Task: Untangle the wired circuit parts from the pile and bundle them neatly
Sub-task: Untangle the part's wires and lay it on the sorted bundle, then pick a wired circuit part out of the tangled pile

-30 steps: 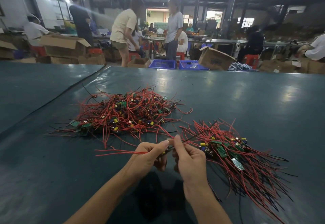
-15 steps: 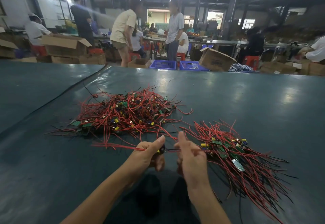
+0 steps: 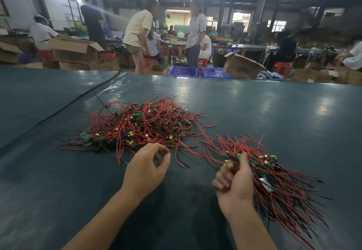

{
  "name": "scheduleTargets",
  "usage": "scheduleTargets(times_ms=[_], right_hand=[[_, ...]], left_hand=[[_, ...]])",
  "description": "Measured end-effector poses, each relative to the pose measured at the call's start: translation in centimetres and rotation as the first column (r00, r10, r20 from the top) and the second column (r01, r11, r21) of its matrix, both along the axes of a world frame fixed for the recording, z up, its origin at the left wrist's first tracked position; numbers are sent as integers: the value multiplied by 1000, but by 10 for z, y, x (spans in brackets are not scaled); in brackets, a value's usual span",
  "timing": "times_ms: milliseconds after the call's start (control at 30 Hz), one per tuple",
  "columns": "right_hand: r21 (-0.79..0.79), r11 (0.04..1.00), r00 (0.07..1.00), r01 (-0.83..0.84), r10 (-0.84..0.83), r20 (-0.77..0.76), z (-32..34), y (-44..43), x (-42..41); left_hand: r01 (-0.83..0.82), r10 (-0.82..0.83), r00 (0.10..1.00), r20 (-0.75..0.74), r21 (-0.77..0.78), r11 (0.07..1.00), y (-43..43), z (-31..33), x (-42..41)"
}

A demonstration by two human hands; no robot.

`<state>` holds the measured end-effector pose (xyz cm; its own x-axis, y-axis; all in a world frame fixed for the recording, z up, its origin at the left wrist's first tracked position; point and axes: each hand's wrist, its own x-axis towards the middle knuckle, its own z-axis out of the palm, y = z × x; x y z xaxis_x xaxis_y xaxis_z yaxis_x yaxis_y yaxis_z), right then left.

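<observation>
On the dark green table (image 3: pixel 274 112), 2 heaps of wired circuit parts are lying apart. The tangled pile (image 3: pixel 141 124) is sitting toward the middle-left: red and black leads are looping in every direction around small green boards and yellow-capped components. The sorted bundle (image 3: pixel 274 179) is lying to the right of it, its leads running roughly parallel and fanning toward the near right edge, with the boards gathered at its upper end.

The left hand (image 3: pixel 146 168) is hovering just in front of the tangled pile, thumb and forefinger curling toward each other in a narrow ring with a small gap showing; nothing can be seen between them, and it is not touching the wires. The right hand (image 3: pixel 236 181) is curling closed at the near-left end of the sorted bundle, thumb raised, gripping a circuit part (image 3: pixel 232 158) with a yellow cap showing above the fingers; its leads are blending into the bundle, so their course cannot be told.

Beyond the table, people are standing and sitting among open cardboard boxes (image 3: pixel 72 50), and 2 blue crates (image 3: pixel 183 71) are resting on the floor. A tipped box (image 3: pixel 242 68) is carrying dark printing on its side, too blurred to read. No other writing is legible.
</observation>
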<state>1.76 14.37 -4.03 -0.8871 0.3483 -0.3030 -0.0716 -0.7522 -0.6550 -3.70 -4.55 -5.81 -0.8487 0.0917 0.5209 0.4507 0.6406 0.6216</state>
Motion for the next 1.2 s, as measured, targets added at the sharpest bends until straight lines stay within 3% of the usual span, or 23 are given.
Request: scheduleTargets(times_ms=[33,100,167,267,367,467,633,733,833,900,1033,1200], right_hand=[[-87,996,999,7,-11,-45,2,5,1],[-177,984,992,19,-41,-119,3,11,3],[-178,983,987,44,-70,-141,4,14,4],[-150,987,990,59,-77,-120,4,11,4],[-109,993,994,50,-60,-87,4,7,4],[-74,996,995,42,-48,-82,3,5,3],[28,1000,999,-6,7,-46,-1,3,0],[229,972,998,-58,48,51,-5,-3,-3],[507,857,991,-95,36,125,-10,-13,-5],[566,808,985,-161,99,139,-10,-18,-3],[558,800,975,-222,179,131,-7,-24,0],[469,867,984,-167,176,26,-2,-21,3]], left_hand=[[-67,55,995,-80,-158,985,-5,-2,-2],[-110,116,993,-3,-342,933,-11,-9,-7],[-102,184,973,137,-460,882,-12,-16,-10],[-55,203,959,199,-571,819,-12,-25,-13],[-69,192,969,156,-573,817,-14,-24,-16],[-109,157,985,67,-462,880,-13,-21,-15],[-96,42,970,-238,-216,972,-1,-6,0],[12,-54,939,-339,-123,992,8,2,10],[145,-180,884,-431,-115,983,15,6,18],[244,-294,848,-442,-167,955,17,6,22],[385,-469,814,-342,-287,877,21,6,28],[372,-457,839,-296,-300,878,20,6,28]])
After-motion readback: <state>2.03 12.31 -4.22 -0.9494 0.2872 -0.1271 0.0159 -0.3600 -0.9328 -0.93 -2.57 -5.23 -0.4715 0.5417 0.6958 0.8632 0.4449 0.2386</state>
